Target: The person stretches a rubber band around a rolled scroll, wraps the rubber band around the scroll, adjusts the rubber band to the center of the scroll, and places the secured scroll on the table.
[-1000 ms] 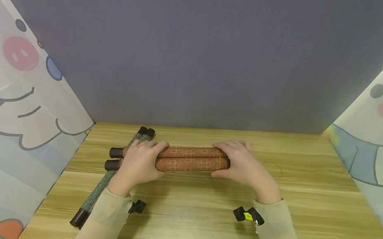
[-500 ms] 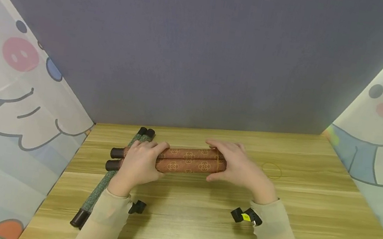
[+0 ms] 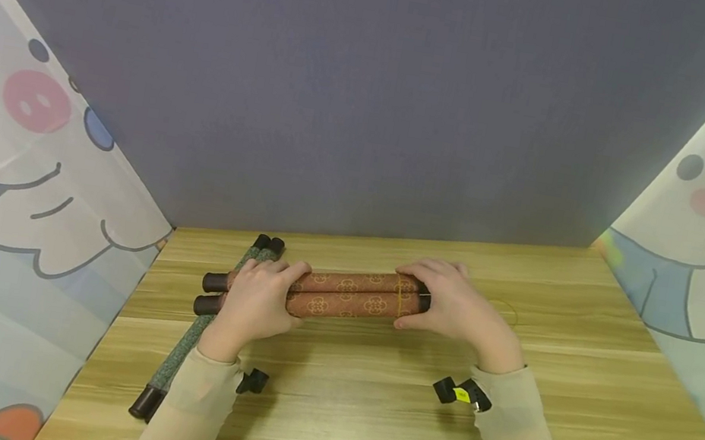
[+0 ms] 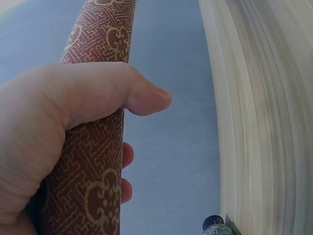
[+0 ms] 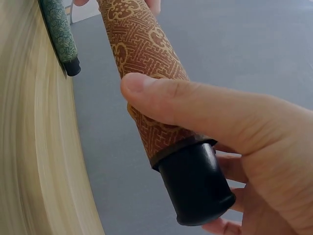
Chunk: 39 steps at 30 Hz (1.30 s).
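Two rolled scrolls (image 3: 346, 304) in red-brown cloth with gold flowers and black end caps lie side by side, raised over the table. My left hand (image 3: 257, 297) grips both near their left ends; in the left wrist view its thumb (image 4: 142, 95) lies across the patterned cloth. At the other end my right hand (image 3: 453, 305) holds the pair, its thumb (image 5: 146, 95) on the cloth just above a black end cap (image 5: 195, 183). A thin yellow band (image 3: 399, 303), which looks like a rubber band, circles both rolls beside the right hand's fingertips.
Two green patterned scrolls (image 3: 182, 351) with dark caps lie slanted on the wooden table (image 3: 348, 419) at the left, partly under the left arm. Another thin yellow band (image 3: 508, 308) lies beyond the right wrist. A grey panel (image 3: 371, 100) stands behind the table.
My right hand shifted a little left along the scrolls, then back right to their ends. More of the band and black caps shows now. The left hand stays in place.
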Each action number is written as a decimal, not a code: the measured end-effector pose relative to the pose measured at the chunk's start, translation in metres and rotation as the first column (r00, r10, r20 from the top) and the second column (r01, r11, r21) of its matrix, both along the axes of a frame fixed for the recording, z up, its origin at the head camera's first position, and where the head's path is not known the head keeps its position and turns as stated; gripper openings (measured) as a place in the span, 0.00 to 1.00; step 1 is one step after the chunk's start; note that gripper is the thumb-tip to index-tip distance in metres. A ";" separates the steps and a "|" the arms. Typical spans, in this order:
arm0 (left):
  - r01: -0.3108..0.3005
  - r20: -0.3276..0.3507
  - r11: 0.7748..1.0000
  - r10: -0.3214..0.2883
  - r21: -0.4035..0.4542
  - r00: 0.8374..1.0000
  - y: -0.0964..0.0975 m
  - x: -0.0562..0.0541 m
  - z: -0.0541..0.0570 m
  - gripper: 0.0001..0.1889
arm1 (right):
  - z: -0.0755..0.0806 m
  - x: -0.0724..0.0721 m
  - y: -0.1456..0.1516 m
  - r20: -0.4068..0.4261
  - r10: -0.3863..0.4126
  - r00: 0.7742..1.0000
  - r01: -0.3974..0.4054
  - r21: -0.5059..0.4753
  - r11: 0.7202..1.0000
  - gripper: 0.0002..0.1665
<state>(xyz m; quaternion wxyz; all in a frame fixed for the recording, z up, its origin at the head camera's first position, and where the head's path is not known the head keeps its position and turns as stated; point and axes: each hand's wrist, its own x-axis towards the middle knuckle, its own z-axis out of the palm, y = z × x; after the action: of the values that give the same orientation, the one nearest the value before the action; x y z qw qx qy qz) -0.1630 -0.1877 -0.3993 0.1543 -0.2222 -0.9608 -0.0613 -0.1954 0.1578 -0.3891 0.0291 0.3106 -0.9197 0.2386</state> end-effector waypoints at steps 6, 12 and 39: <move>0.011 -0.018 1.000 -0.011 0.005 1.000 0.000 -0.002 -0.002 0.45 | 0.001 0.001 -0.001 -0.006 0.008 1.000 -0.008 -0.001 1.000 0.51; 0.020 -0.021 1.000 -0.020 0.007 1.000 -0.001 -0.002 -0.002 0.45 | 0.000 0.000 -0.001 -0.006 0.016 1.000 -0.016 -0.010 1.000 0.50; 0.039 -0.003 0.999 -0.039 0.007 0.999 -0.001 -0.004 -0.001 0.46 | -0.002 -0.001 0.000 0.029 0.027 0.999 -0.025 -0.050 0.998 0.48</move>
<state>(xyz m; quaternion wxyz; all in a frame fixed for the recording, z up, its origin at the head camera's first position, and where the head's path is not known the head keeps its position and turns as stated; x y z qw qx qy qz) -0.1666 -0.1886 -0.4004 0.1553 -0.2404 -0.9558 -0.0676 -0.1961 0.1581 -0.3911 0.0199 0.3180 -0.9098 0.2661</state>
